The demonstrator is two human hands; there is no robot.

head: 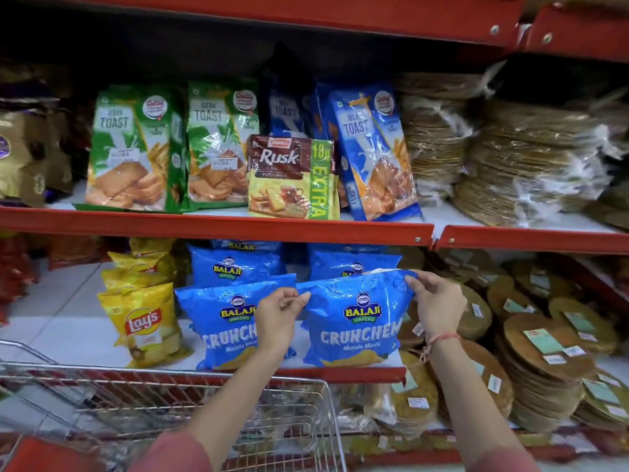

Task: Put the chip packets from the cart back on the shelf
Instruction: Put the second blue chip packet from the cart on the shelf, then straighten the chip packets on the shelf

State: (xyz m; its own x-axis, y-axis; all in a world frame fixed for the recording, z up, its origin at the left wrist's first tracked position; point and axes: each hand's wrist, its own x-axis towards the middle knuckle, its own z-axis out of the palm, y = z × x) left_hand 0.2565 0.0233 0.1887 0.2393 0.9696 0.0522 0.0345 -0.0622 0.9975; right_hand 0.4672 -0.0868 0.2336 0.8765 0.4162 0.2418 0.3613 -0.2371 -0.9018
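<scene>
While four blue packets (354, 321) stand shelved, both hands' (277, 315) grips pinch the front-right one's top corners

Balaji packets (354, 321) blue, yellow logo, white lettering. Lay's packets (146, 321) yellow, red logo. Shelf (218, 226) edges red, boards white. Toast packs (132, 148) green, one (371, 148) blue.
</scene>
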